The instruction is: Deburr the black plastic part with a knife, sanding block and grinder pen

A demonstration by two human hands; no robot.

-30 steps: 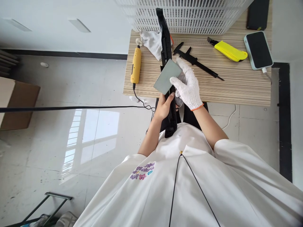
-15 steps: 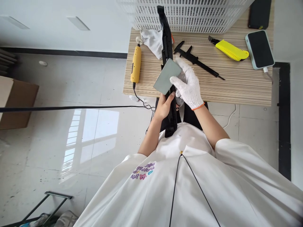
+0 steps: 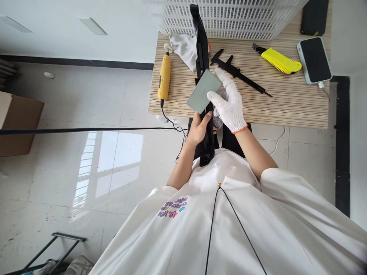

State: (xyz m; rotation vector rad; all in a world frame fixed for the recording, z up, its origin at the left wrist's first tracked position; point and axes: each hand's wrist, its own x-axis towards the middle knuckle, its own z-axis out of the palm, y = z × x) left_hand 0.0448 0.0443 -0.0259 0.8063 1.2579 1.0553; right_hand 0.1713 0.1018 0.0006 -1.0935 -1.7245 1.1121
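My bare left hand (image 3: pixel 197 131) is closed around a long black plastic strip (image 3: pixel 203 53), its thumb lying across it. The strip runs from my lap, over the table's front edge, up toward the basket. In a white knitted glove, my right hand (image 3: pixel 231 109) pinches a flat grey-green rectangular piece (image 3: pixel 204 91) between thumb and fingers. This piece lies slantwise over the strip, just above my left hand, and hides part of it. Whether the two touch, I cannot tell. Some of the right fingers are hidden.
On the wood-grain table (image 3: pixel 272 110) lie a yellow corded tool (image 3: pixel 164 78), a white glove (image 3: pixel 183 49), black calipers (image 3: pixel 241 74), a yellow utility knife (image 3: pixel 281 61) and a phone (image 3: pixel 314 59). A white plastic basket (image 3: pixel 235 19) stands behind. A black cable (image 3: pixel 86 130) stretches left.
The grey-green piece and my gloved right hand have shifted slightly right and up along the strip. My left hand keeps its grip in nearly the same place.
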